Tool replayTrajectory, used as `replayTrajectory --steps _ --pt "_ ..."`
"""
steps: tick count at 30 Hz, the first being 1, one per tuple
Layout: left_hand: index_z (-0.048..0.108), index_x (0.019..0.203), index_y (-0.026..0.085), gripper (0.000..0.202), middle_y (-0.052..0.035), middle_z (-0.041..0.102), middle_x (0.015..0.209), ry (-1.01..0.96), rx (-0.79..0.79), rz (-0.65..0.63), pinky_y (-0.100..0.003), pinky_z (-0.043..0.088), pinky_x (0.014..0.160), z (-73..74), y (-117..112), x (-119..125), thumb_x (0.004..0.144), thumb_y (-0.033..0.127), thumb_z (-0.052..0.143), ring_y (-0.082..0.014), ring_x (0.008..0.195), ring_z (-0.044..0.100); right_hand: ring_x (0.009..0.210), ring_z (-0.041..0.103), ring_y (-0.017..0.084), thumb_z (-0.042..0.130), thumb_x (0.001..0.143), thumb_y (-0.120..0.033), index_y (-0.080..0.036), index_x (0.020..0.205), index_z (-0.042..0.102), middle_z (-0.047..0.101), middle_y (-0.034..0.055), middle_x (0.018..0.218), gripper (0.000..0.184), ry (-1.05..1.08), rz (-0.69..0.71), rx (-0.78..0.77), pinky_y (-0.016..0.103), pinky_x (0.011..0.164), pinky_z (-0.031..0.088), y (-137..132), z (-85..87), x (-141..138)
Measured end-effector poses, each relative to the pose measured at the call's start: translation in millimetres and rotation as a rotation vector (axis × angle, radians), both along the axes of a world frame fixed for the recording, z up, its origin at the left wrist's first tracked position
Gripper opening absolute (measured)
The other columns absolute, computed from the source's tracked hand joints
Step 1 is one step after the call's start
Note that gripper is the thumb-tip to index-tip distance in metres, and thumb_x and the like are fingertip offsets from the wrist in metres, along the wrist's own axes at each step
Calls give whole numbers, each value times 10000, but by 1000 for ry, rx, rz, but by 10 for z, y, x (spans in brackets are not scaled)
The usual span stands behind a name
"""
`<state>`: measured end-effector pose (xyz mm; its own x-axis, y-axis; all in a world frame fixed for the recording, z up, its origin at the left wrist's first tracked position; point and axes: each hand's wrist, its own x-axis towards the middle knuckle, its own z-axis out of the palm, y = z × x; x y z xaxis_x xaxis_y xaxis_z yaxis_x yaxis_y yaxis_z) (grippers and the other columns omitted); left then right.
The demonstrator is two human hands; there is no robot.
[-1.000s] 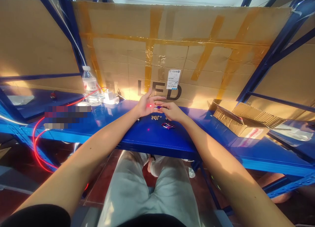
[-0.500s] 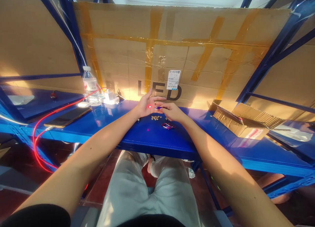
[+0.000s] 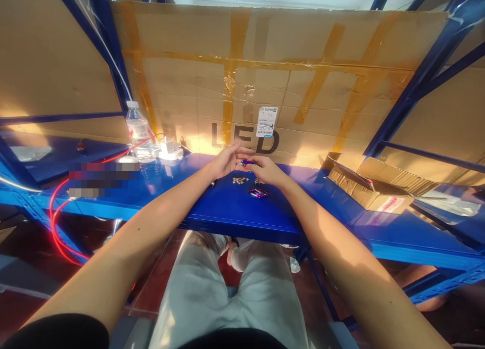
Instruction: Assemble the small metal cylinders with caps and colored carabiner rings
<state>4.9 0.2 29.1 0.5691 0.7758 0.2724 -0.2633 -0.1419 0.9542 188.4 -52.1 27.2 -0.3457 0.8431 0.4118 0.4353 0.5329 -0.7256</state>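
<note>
In my right hand (image 3: 268, 170) is a small purple laser pointer (image 3: 247, 162) with a silver tip, pinched between closed fingers. My left hand (image 3: 226, 160) is palm-up just left of it, fingers stretched out and thumb raised. The silver tip is close to the left fingers; whether they touch is too small to tell. Below the hands lies a little pile of brass-coloured pieces (image 3: 240, 181). Several shiny purple-pink tubes (image 3: 258, 193) rest in front of it. More small pieces (image 3: 257, 181) sit partly under my right hand. A tiny dark part (image 3: 212, 184) is by my left wrist.
A large taped cardboard sheet (image 3: 182, 96) stands behind the blue table (image 3: 227, 212). At left are a water bottle (image 3: 138, 129), a white plug block (image 3: 170, 151), a red glowing cable (image 3: 56, 228) and a pixelated patch. An open cardboard box (image 3: 373, 187) sits at right.
The red light dot on my left palm is gone. My left fingers have curled in nearer the laser pointer, which is tilted differently in my right hand.
</note>
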Motion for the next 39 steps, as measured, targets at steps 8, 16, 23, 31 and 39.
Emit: replayTrajectory --steps 8,16,23,31,39 --pt "763 960 138 169 -79 762 878 313 374 231 -305 547 708 -52 87 12 798 167 797 -158 767 681 580 505 104 578 843 -126 -144 1073 649 666 8 802 241 32 -193 -66 240 558 428 116 -77 35" --pt "752 905 131 124 -65 757 807 336 469 317 -349 562 806 -73 199 -90 784 109 771 -170 779 698 575 505 112 611 866 -115 -150 1052 649 586 -36 686 193 47 -180 -55 240 559 413 203 -83 158" --pt "738 837 144 88 -57 751 777 401 509 356 -342 558 764 -148 307 -151 754 131 765 -187 756 694 609 563 125 693 857 -142 -101 1054 759 689 11 736 212 -12 -214 -15 273 637 491 402 -167 297" --pt "668 710 170 135 -1 645 589 625 461 475 -313 483 623 -279 526 -192 728 93 777 -151 556 578 620 626 128 687 860 -19 -66 1091 778 750 50 743 253 -87 -267 -105 238 610 491 689 -309 226" --pt "676 626 174 179 -4 607 534 783 522 483 -336 486 664 -236 548 -225 689 54 793 -163 533 542 852 732 229 749 883 -115 -124 985 851 822 122 950 144 -356 -338 0 306 784 542 697 -319 244"
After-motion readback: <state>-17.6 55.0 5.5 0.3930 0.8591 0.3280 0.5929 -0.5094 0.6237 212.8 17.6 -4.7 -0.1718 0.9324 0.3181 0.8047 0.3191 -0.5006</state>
